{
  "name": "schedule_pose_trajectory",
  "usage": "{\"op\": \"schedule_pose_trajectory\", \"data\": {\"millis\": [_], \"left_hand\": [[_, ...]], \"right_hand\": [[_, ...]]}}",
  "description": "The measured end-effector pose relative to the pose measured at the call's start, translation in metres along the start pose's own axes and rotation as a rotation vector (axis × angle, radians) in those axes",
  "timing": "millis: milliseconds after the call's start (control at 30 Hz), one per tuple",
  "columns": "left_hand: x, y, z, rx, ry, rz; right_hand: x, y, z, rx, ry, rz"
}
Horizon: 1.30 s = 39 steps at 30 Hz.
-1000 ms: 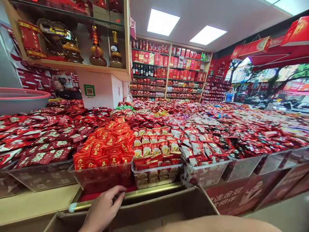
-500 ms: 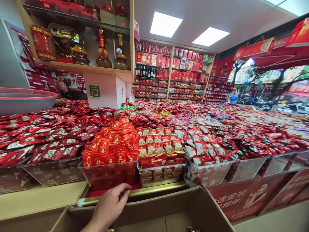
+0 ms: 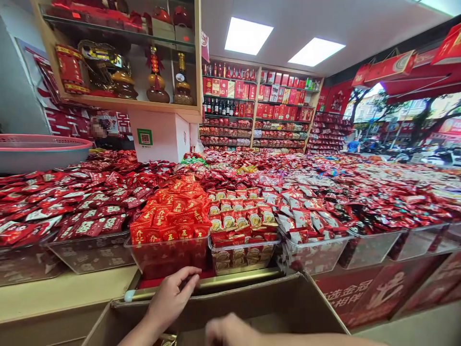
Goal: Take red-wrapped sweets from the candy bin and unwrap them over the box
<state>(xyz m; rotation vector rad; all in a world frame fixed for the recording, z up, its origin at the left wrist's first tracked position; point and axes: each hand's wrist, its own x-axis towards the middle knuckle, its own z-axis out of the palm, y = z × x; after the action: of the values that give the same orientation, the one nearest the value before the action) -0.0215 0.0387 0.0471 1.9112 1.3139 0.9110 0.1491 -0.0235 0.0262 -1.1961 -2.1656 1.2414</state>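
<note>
Above the near rim of an open cardboard box [image 3: 273,293] is my left hand [image 3: 173,295], thumb and fingers slightly apart with nothing between them. My right hand [image 3: 230,331] is over the box at the bottom of the view, blurred, its fingers curled; what it holds, if anything, is hidden. A gold wrapper [image 3: 168,340] shows inside the box below my left hand. Beyond the box, a clear bin holds bright red packets [image 3: 173,216], and beside it another bin holds durian-print packets [image 3: 239,216], set in neat rows.
More clear bins [image 3: 317,254] of packets line the counter on both sides. A gold-edged rail [image 3: 245,278] runs behind the box. Pink and blue baskets [image 3: 43,151] stand at the left. A display cabinet [image 3: 122,101] hangs above; a person [image 3: 103,134] is behind the counter.
My right hand has come into view from the lower right, over the box. My left hand is slightly higher and further right in view, its thumb and fingers more apart. The scene has shifted slightly right.
</note>
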Motion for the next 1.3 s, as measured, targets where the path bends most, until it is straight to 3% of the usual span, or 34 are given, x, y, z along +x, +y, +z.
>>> {"op": "schedule_pose_trajectory", "data": {"millis": [67, 133, 200, 267, 467, 633, 733, 933, 1100, 1300], "left_hand": [[-0.004, 0.011, 0.001, -0.194, -0.082, -0.009], [-0.011, 0.026, 0.005, -0.378, -0.240, -0.016], [-0.018, 0.040, 0.011, -0.557, -0.395, -0.037], [-0.023, 0.049, 0.017, -0.646, -0.450, -0.062], [-0.024, 0.043, 0.031, -0.698, -0.347, -0.138], [-0.027, 0.038, 0.033, -0.670, -0.333, -0.098], [-0.025, 0.039, 0.028, -0.580, -0.290, -0.096], [-0.009, 0.027, 0.015, -0.384, -0.005, -0.055], [-0.009, 0.025, 0.010, -0.045, 0.111, 0.147], [-0.007, 0.028, 0.010, 0.287, 0.208, 0.412]], "right_hand": [[0.006, -0.005, -0.029, 0.177, 0.178, 0.004], [0.007, -0.012, -0.050, 0.412, 0.340, -0.032], [0.006, -0.016, -0.061, 0.564, 0.412, -0.077], [0.004, -0.017, -0.064, 0.630, 0.424, -0.074], [0.005, -0.006, -0.054, 0.861, 0.376, -0.017], [0.002, -0.006, -0.051, 0.781, 0.264, -0.043], [-0.001, -0.015, -0.071, 0.656, 0.377, -0.111], [0.026, -0.033, -0.139, 0.292, 0.570, -0.263], [0.051, -0.032, -0.149, 0.005, 0.577, -0.212], [0.049, -0.033, -0.152, -0.142, 0.564, -0.233]]}}
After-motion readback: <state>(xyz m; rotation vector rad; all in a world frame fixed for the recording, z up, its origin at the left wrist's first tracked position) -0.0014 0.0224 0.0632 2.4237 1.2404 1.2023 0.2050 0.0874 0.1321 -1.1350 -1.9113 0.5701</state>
